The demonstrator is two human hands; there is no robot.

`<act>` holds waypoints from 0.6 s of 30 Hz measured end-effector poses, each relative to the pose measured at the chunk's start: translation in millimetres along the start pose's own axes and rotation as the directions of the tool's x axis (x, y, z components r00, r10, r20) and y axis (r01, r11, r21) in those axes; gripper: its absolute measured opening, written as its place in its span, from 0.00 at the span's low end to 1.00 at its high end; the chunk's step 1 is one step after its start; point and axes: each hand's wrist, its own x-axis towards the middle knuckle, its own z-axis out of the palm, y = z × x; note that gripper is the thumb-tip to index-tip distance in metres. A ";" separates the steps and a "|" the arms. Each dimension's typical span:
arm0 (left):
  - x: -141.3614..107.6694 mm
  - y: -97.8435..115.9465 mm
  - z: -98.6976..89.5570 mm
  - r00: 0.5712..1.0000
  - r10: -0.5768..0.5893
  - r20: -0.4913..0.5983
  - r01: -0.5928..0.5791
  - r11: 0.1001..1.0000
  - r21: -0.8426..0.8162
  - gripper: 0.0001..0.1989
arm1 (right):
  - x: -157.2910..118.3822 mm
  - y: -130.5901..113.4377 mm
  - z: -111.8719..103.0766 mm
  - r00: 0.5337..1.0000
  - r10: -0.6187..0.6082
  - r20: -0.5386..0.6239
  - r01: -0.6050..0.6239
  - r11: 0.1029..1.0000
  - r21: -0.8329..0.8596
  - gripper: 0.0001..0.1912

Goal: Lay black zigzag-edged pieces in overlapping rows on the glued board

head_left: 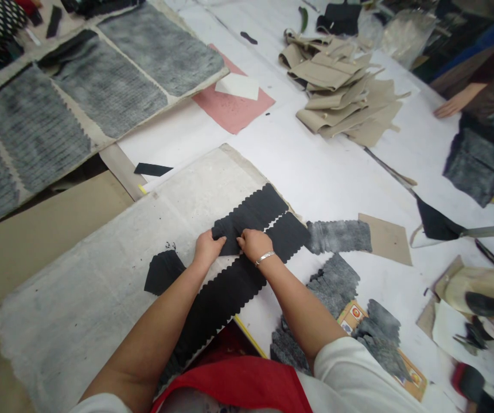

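Note:
A black strip with scalloped edges point(251, 213) lies slantwise across a pale, worn board point(113, 252). My left hand point(209, 248) pinches the strip's near left part between thumb and fingers. Close beside it, my right hand point(256, 245), with a silver bracelet at the wrist, pinches the strip's lower edge. Below runs a second, longer black scalloped strip point(229, 292), partly under my right hand and forearm. A black piece point(163, 272) rests on the board to the left of my left forearm.
Large boards bearing grey pieces point(135, 51) lie at the upper left. Beyond the strips are a heap of beige pieces point(337, 86) and a pink sheet point(233, 109). Grey crinkled pieces point(337, 281) lie to the right. Another person's hand point(459, 102) rests at the far right.

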 end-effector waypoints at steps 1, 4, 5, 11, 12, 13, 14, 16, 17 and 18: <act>0.0 0.2 -0.3 1.000 0.002 0.000 -0.002 1.000 0.012 0.09 | 0.4 0.4 -0.2 1.000 0.006 0.002 -0.006 1.000 -0.003 0.14; -0.1 0.4 -1.2 1.000 0.005 0.001 -0.005 0.997 0.072 0.09 | 2.0 0.9 -0.4 1.000 0.017 0.012 -0.017 1.000 -0.008 0.14; -0.1 0.3 -1.4 1.000 0.008 0.002 -0.008 0.996 0.090 0.09 | 2.5 0.9 -0.3 1.000 0.017 0.012 -0.017 1.000 -0.009 0.14; -0.9 -0.4 -1.5 1.000 0.022 0.017 -0.024 0.991 0.133 0.10 | 4.4 0.5 -1.7 1.000 0.012 0.012 -0.012 1.000 -0.014 0.14; -1.2 -0.5 -1.4 1.000 0.022 0.020 -0.025 0.989 0.143 0.10 | 4.6 0.5 -2.3 1.000 0.017 0.016 -0.016 1.000 -0.016 0.14; -1.4 -0.6 -1.4 0.999 0.022 0.023 -0.025 0.988 0.155 0.10 | 4.9 0.5 -2.9 1.000 0.018 0.018 -0.018 1.000 -0.020 0.14; -1.6 -0.8 -1.5 0.999 0.021 0.025 -0.025 0.986 0.164 0.10 | 5.2 0.5 -3.5 1.000 0.017 0.017 -0.017 1.000 -0.024 0.14; -1.8 -1.5 -2.2 0.999 0.018 0.029 -0.023 0.984 0.176 0.11 | 5.6 0.3 -4.4 1.000 0.012 0.018 -0.011 0.999 -0.030 0.14; -1.8 -1.9 -2.9 0.999 0.017 0.031 -0.023 0.983 0.183 0.11 | 5.7 0.1 -4.7 1.000 0.012 0.018 -0.012 0.999 -0.031 0.14; -1.8 -2.3 -3.8 0.999 0.019 0.033 -0.025 0.981 0.195 0.12 | 5.9 -0.2 -4.8 1.000 0.015 0.020 -0.014 0.999 -0.031 0.14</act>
